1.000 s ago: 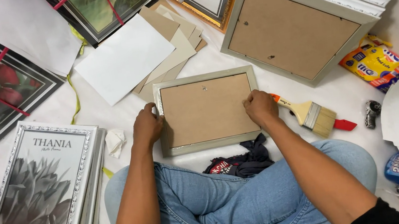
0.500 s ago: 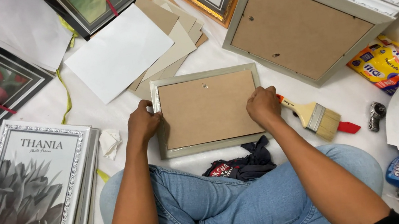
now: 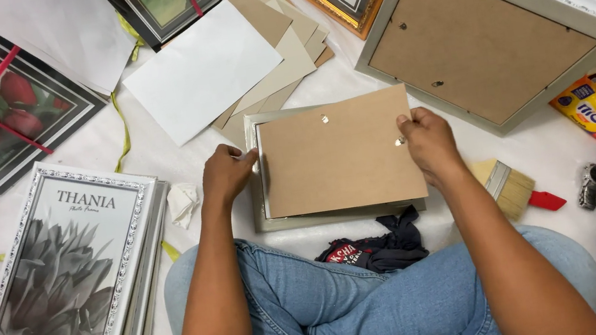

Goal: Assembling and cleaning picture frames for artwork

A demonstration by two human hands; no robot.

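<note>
Both hands hold a brown backing board [image 3: 339, 155] by its side edges, the left hand [image 3: 227, 174] clamped on its left edge and the right hand [image 3: 428, 142] clamped on its right edge, just above a small grey frame [image 3: 258, 197] on the white floor [image 3: 157, 173]. Things crowd close all round: loose paper sheets [image 3: 205, 71] on the far side, a big frame [image 3: 484, 45] far right, a paintbrush [image 3: 509, 187] on the right, a dark cloth [image 3: 380, 246] near. The board is plain, flat and square-cornered, with small metal clips.
</note>
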